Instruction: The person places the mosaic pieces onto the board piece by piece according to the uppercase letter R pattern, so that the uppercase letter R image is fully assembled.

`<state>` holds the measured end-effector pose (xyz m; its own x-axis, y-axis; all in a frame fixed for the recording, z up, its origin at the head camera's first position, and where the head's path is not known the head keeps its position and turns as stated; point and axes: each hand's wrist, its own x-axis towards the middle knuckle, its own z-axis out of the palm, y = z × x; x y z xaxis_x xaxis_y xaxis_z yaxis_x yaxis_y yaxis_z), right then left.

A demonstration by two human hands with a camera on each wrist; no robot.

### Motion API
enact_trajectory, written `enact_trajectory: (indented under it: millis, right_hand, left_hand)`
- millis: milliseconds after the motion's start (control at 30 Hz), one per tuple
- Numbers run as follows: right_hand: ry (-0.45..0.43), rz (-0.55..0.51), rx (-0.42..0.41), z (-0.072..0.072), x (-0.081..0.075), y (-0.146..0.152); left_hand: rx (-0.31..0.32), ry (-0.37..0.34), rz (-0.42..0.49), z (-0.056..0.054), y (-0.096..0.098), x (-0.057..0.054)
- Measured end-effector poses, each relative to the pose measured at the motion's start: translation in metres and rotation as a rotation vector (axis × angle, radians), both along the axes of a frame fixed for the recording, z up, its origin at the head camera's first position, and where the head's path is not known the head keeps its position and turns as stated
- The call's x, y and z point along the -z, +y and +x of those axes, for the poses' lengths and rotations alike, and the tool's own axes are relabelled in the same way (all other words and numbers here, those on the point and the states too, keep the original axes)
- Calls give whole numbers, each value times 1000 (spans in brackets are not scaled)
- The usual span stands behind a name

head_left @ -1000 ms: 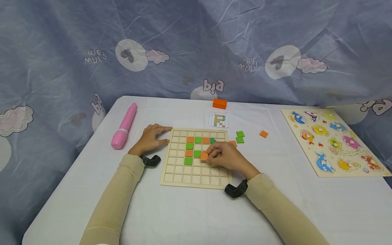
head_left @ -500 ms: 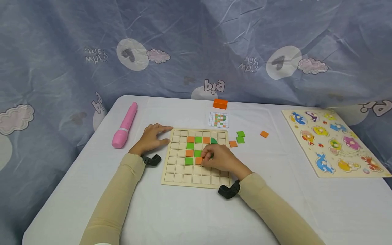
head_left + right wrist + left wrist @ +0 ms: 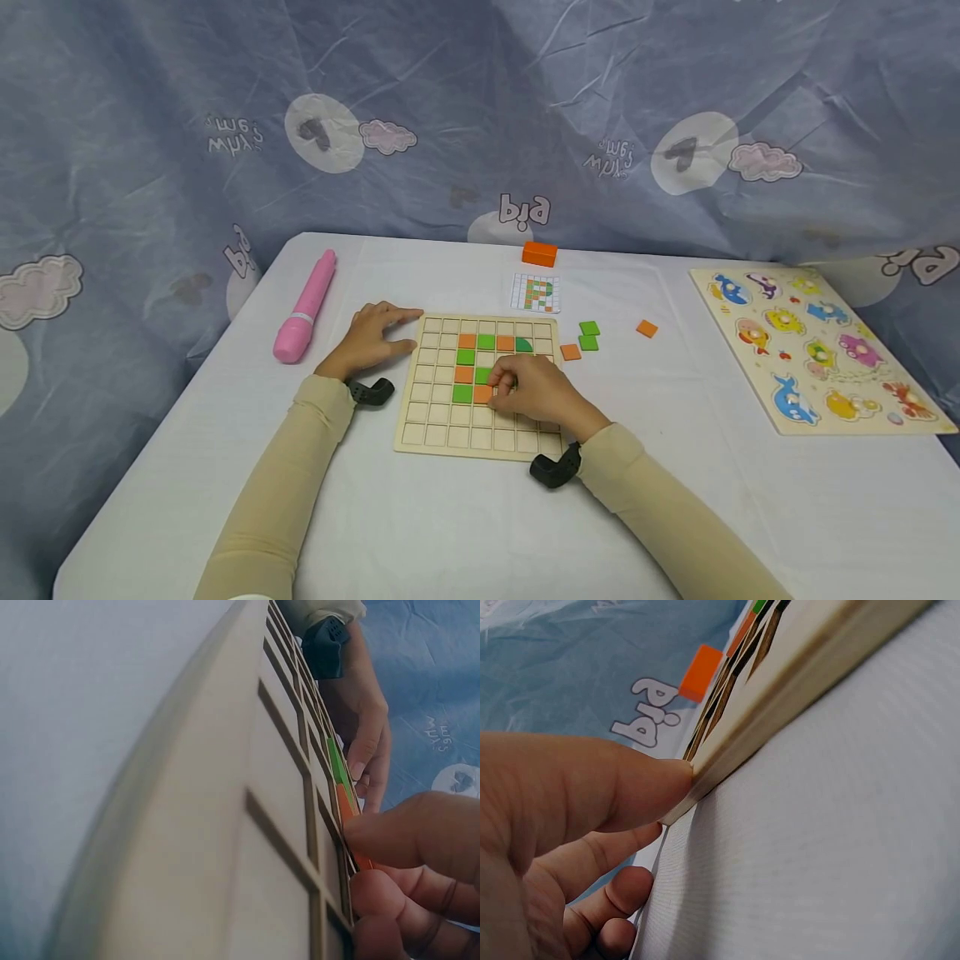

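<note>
The wooden grid board (image 3: 438, 437) lies flat on the table, with orange, green and dark green tiles in some of its cells. My right hand (image 3: 536, 387) is over the board, thumb and fingers pinching the right edge of an orange square tile (image 3: 482, 395). This tile sits in a cell beside a green tile (image 3: 462, 393); in the right wrist view the thumb covers part of the orange tile (image 3: 346, 804). My left hand (image 3: 367, 340) touches the board's upper left edge with thumb and forefinger spread. In the left wrist view, the thumb (image 3: 652, 787) rests against the board's edge.
Loose green tiles (image 3: 588, 342) and orange tiles (image 3: 571, 352) lie right of the board. Behind it are a pattern card (image 3: 536, 293) and an orange block (image 3: 540, 254). A pink microphone-shaped object (image 3: 303, 308) lies left, and a sea-animal puzzle board (image 3: 817, 350) lies right.
My right hand has moved left and toward me with the orange tile, which now lies level in a cell next to the lower green tile. The left hand stays in place.
</note>
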<state>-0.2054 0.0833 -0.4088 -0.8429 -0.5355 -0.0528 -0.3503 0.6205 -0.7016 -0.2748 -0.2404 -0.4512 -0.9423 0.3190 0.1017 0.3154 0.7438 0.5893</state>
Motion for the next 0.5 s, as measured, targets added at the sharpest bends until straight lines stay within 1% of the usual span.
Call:
enact_trajectory:
  millis: [333,433,500]
  right_hand:
    - [-1,-1,-5,-2,2,1]
    - [-23,-34,-24,-4,3,4]
    - [-57,-78,-39,-7,5,8]
  left_hand:
    - [3,0,2,0,-1,1]
    - [6,2,1,-1,-1,1]
    - [6,3,1,-1,-1,1]
